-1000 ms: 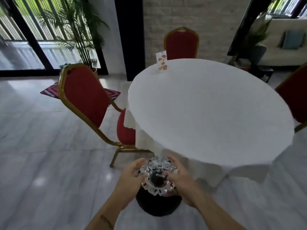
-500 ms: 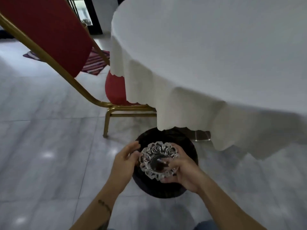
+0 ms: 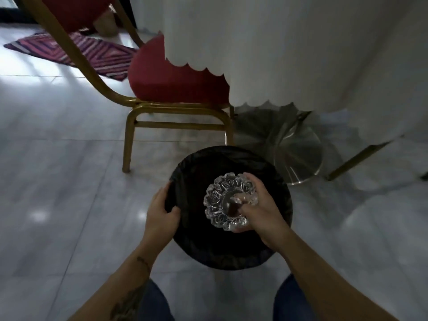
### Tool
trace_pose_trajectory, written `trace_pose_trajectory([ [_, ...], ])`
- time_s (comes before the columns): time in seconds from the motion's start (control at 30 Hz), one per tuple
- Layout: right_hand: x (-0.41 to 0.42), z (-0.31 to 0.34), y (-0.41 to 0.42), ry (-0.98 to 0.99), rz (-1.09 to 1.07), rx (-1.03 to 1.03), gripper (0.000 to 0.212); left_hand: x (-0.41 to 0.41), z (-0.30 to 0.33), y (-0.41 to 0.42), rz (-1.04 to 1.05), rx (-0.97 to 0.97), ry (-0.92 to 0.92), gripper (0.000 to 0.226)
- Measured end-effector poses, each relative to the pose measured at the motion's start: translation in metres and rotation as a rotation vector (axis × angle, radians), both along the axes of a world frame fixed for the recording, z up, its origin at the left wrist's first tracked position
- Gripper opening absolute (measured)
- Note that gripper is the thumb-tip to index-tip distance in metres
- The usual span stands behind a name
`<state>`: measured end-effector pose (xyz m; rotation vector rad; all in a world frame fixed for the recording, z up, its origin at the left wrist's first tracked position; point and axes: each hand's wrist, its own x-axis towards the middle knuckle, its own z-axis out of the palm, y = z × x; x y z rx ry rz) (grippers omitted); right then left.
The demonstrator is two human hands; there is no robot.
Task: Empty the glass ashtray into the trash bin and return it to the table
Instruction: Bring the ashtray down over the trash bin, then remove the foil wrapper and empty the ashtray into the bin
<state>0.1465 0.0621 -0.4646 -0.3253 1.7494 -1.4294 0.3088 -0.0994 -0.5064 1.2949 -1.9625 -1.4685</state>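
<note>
no readable text, label, brand, number or sign shows anywhere in this view.

The grey marble floor (image 3: 58, 158) carries the black-lined trash bin (image 3: 192, 246) below the fingers, the gold-framed chair (image 3: 176, 117) beyond them, and a striped rug (image 3: 102, 52) farther off.

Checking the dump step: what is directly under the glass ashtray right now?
The bin, lined with a black bag, sits under the glass ashtray, which the right hand holds over its opening. The left hand grips the rim. The bin's inside is too dark to read.
</note>
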Motion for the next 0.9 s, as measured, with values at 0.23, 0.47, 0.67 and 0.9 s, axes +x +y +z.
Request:
trace_pose_trajectory([
  [0.23, 0.006, -0.017, 0.000, 0.607, -0.039, 0.049, 0.097, -0.004, -0.006, 0.012, -0.019, -0.035, 0.015, 0.076],
  [0.47, 0.008, -0.035, -0.002, 1.004, 0.037, -0.014, 0.083, -0.009, -0.015, 0.014, -0.037, -0.034, 0.057, 0.074],
  [0.67, -0.004, -0.026, 0.005, 1.458, 0.366, 0.048, 0.068, -0.006, -0.016, 0.010, -0.072, -0.040, 0.070, 0.079],
  [0.9, -0.029, -0.020, -0.001, 1.741, 0.589, -0.078, 0.058, -0.007, -0.019, 0.013, -0.008, -0.068, 0.048, 0.075],
])
